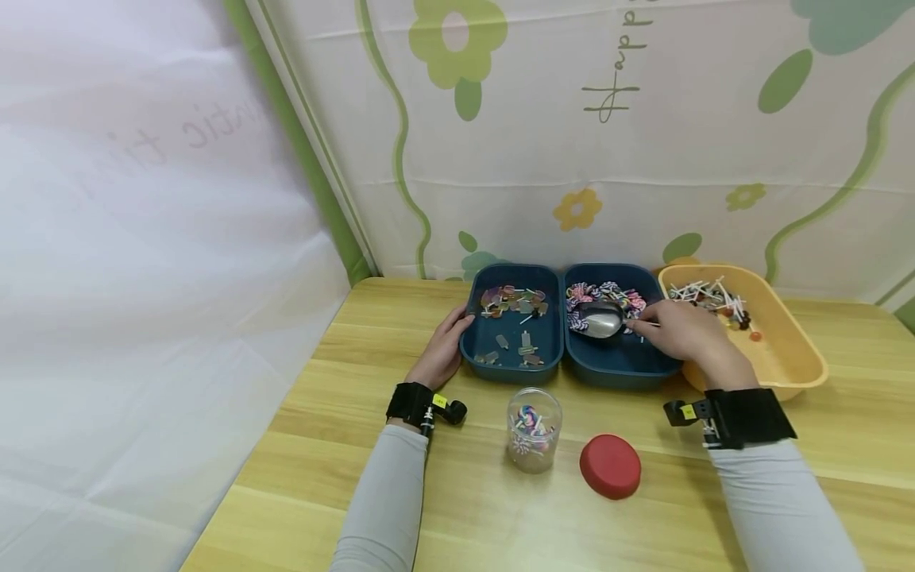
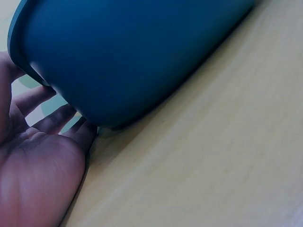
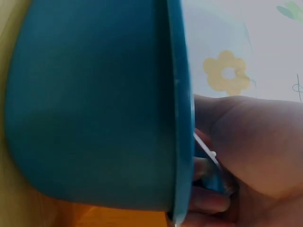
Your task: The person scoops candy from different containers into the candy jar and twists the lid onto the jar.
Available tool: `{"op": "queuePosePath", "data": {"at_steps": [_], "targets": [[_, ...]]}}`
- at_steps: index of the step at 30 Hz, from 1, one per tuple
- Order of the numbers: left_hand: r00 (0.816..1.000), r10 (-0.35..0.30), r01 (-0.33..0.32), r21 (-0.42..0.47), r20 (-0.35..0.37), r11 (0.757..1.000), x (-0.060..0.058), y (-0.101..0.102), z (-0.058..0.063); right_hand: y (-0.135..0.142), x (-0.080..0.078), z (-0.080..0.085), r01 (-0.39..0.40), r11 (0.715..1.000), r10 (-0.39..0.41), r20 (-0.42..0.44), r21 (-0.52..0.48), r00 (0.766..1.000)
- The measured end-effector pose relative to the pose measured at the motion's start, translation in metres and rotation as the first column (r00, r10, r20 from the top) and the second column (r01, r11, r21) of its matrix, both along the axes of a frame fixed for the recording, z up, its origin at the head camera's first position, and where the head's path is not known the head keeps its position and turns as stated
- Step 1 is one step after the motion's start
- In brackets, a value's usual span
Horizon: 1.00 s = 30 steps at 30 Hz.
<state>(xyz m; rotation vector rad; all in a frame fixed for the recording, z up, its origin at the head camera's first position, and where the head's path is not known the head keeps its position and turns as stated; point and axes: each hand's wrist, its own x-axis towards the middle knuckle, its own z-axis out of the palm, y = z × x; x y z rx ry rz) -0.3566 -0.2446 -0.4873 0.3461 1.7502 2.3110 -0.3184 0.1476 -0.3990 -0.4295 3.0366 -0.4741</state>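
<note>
With its fingers, my right hand (image 1: 689, 334) grips the handle of a metal scoop (image 1: 600, 319) inside the middle dark blue bin (image 1: 622, 378). The scoop's bowl lies among striped, twisted lollipops (image 1: 581, 294). Against the left side of the other dark blue bin (image 1: 511, 373) rests my left hand (image 1: 442, 349), its fingers extended along the outer wall (image 2: 118, 56). Small popsicle-shaped pieces (image 1: 511, 300) lie in that bin. In the right wrist view, the middle bin's wall (image 3: 94, 104) partly hides the right fingers (image 3: 208, 201).
In front of the bins stands a clear jar (image 1: 532, 453) with some striped lollipops inside. A red lid (image 1: 611, 467) lies to its right. The yellow bin (image 1: 793, 357) at the right holds white-stick lollipops (image 1: 708, 294). Behind the table (image 1: 486, 516) hangs a printed curtain (image 1: 500, 175).
</note>
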Motion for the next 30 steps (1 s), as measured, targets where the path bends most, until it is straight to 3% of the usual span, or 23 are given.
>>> {"op": "queuePosePath", "data": {"at_steps": [6, 13, 21, 30], "targets": [[1.0, -0.004, 0.004, 0.003, 0.011, 1.0, 0.001, 0.001, 0.001, 0.008, 0.004, 0.001, -0.054, 0.993, 0.056, 0.022, -0.1, 0.998], [1.0, 0.003, -0.003, -0.003, 0.015, 1.0, 0.001, 0.001, 0.001, 0.016, 0.006, 0.002, -0.087, 0.986, 0.093, 0.039, -0.145, 0.995], [1.0, 0.015, -0.014, -0.015, 0.021, 1.0, 0.001, 0.0, 0.0, 0.026, 0.01, 0.008, -0.146, 0.961, 0.165, 0.064, -0.236, 0.984], [0.999, 0.026, -0.025, -0.03, 0.028, 0.999, 0.002, 0.0, 0.002, 0.031, 0.01, 0.008, -0.123, 0.963, 0.16, 0.141, -0.239, 0.977]]}}
